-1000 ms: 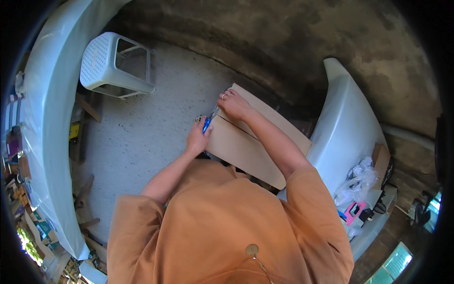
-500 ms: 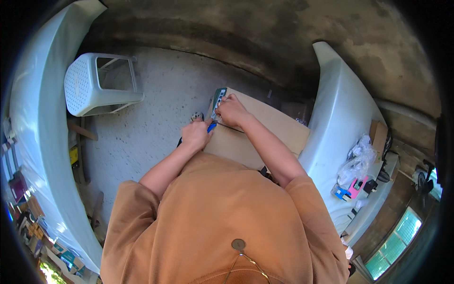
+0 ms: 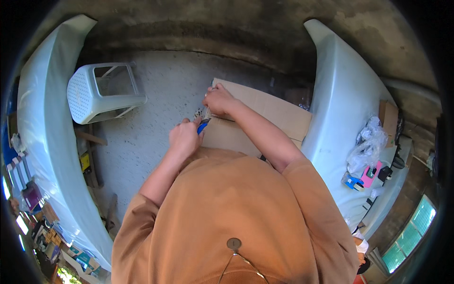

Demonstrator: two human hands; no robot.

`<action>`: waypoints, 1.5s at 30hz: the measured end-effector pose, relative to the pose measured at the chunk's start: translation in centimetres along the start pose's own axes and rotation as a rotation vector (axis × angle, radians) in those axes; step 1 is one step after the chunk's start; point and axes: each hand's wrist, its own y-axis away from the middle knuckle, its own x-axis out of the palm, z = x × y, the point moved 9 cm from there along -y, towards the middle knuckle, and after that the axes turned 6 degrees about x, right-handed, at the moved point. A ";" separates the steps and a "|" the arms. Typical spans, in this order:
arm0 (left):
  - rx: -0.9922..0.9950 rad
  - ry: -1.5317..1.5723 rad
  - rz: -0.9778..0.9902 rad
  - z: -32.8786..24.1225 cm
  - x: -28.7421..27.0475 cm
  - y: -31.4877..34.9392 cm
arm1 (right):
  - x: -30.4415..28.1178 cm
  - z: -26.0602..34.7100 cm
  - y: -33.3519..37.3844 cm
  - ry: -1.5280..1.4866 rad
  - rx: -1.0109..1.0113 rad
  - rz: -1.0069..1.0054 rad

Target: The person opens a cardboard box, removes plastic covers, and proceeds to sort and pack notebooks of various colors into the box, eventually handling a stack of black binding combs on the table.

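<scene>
A brown cardboard box [image 3: 265,106] stands in front of me, with a dark seam running across its top. My right hand [image 3: 220,100] is closed over the box's left edge near the far corner, its fingers curled down the side. Just nearer to me, my left hand [image 3: 185,136] is closed around a small blue tool [image 3: 203,125] that looks like a utility knife. Its tip points toward the box's left edge, close under my right hand. Whether the tip touches the cardboard I cannot tell. A black-and-white speckled thing [image 3: 198,114] shows beyond my left hand.
At the left, a white plastic stool [image 3: 106,94] lies on its side on the grey floor [image 3: 163,90]. Long tables with pale covers [image 3: 52,128] flank me. The right one holds clear plastic wrapping [image 3: 366,146], a blue tape dispenser [image 3: 352,182] and a pink item [image 3: 371,174].
My left hand has drawn back a little to the left with the blue tool. My right hand has shifted slightly left. The box's dark green printed side is now mostly out of sight.
</scene>
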 end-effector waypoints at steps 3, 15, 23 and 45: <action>-0.024 -0.050 -0.026 -0.3 2.6 -0.6 | -0.2 0.0 -0.1 0.004 -0.013 -0.075; 0.025 0.388 -0.059 0.5 4.3 -4.2 | 2.6 -5.6 13.8 -0.352 0.357 -0.570; 0.194 0.737 -0.135 -1.9 0.9 -6.7 | 9.1 -17.9 27.0 -0.051 0.708 -0.877; 0.375 0.956 -0.157 -10.4 1.4 -7.6 | -1.2 -29.0 27.3 -0.135 1.101 -0.968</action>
